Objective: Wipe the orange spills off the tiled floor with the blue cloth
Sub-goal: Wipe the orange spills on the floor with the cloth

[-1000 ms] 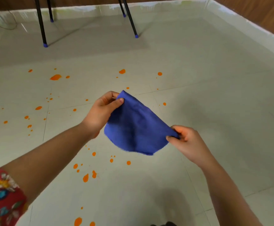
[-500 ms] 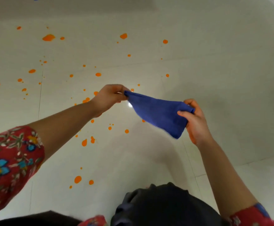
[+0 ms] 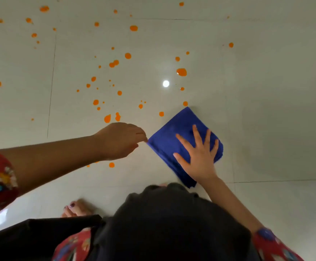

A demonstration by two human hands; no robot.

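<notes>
The folded blue cloth [image 3: 174, 132] lies flat on the pale tiled floor [image 3: 275, 110], just right of centre. My right hand [image 3: 198, 157] presses down on it, palm flat and fingers spread. My left hand [image 3: 117, 142] reaches in from the left with its fingertips pinched at the cloth's left corner. Several orange spills dot the floor above and left of the cloth, the largest being a blob [image 3: 181, 72] further up. Two small drops [image 3: 185, 103] [image 3: 161, 113] sit right beside the cloth's upper edge. Another drop [image 3: 111, 164] lies under my left wrist.
My dark-clothed knee [image 3: 172, 223] fills the bottom centre, and a bare foot [image 3: 76, 208] rests on the tile at lower left. A bright lamp reflection [image 3: 165, 83] shines on the floor. To the right of the cloth, the tiles show no orange.
The cloth was held stretched in the air between both hands; now it lies on the floor with my right palm flat on it. The view has dropped closer to the floor.
</notes>
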